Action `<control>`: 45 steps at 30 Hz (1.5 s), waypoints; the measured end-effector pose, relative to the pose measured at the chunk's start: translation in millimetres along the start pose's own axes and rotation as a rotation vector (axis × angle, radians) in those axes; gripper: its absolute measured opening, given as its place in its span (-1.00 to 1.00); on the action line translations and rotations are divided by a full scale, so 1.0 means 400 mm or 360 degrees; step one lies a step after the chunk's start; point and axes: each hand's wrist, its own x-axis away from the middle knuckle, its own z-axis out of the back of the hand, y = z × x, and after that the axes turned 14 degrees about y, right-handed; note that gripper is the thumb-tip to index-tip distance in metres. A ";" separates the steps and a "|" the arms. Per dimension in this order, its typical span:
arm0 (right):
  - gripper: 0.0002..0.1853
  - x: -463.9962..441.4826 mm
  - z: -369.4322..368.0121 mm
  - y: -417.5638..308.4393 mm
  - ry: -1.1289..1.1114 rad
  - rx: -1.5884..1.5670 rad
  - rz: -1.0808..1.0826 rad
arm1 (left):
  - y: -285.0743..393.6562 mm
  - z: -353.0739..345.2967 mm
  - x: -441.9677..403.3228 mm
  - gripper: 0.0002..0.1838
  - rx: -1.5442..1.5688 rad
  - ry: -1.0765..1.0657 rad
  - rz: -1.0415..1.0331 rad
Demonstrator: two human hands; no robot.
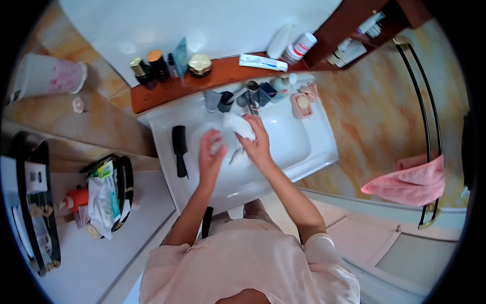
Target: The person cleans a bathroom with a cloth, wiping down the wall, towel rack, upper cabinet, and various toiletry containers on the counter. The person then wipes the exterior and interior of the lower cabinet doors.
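Over the white sink point(273, 175), my right hand point(258, 144) is closed around a white, soft-looking bundle point(239, 126); whether it is cloth or tissue I cannot make out. My left hand point(211, 152) is just to the left, its fingers apart and slightly curled, with nothing visible in them. A black comb point(179, 151) lies on the left rim of the sink, close to my left hand. The metal faucet point(252, 93) stands behind the bundle. Below the bundle, a small pale shape in the basin is unclear.
Cups and small bottles crowd the faucet, and a pink soap dish point(302, 105) sits at the back right. Cosmetics and a toothpaste box point(263, 63) line the wooden shelf point(223, 71). Wall baskets point(126, 185) hang left; a pink towel point(410, 180) hangs on the right rail.
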 end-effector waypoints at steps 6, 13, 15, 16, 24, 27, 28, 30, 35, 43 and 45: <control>-0.53 0.283 0.171 -0.025 -0.0054 -0.0165 -0.0514 | -0.067 -0.067 0.232 -0.37 0.0459 -0.0247 0.1397; -0.63 0.412 0.360 -0.001 -0.0225 -0.0358 -0.0644 | -0.080 -0.057 0.394 -0.12 -0.0041 -0.0610 0.1248; -0.69 0.468 0.433 0.071 -0.0065 -0.0529 -0.1157 | -0.090 -0.082 0.482 -0.09 -0.0248 -0.0766 0.1100; -0.70 0.487 0.480 0.097 -0.0016 -0.0510 -0.1243 | -0.130 -0.090 0.533 -0.17 -0.0301 -0.0718 0.0950; -0.34 0.744 0.875 0.275 -0.0188 -0.0030 -0.0905 | -0.276 -0.233 0.831 -0.46 -0.0539 -0.0581 0.0757; -0.13 0.823 0.894 0.205 -0.0449 -0.0348 -0.0890 | -0.331 -0.291 0.910 -0.38 -0.0481 -0.0525 0.0769; -0.13 0.840 0.867 0.170 -0.0429 -0.0446 -0.0949 | -0.327 -0.320 0.932 -0.34 -0.0308 -0.0394 0.0997; -0.22 0.854 0.859 0.140 -0.0413 -0.0211 -0.1036 | -0.329 -0.353 0.968 -0.26 -0.0123 -0.0305 0.1190; -0.44 0.924 0.846 0.243 0.0026 -0.0907 -0.1765 | -0.367 -0.326 1.020 -0.16 -0.0335 -0.0677 0.0848; -0.55 0.980 0.845 0.352 0.0462 -0.0996 -0.1805 | -0.444 -0.249 0.969 -0.45 -0.0438 -0.0856 0.0711; -0.55 0.949 0.833 0.371 0.0629 -0.1048 -0.1860 | -0.546 -0.176 0.954 -0.52 -0.0343 -0.0731 0.0826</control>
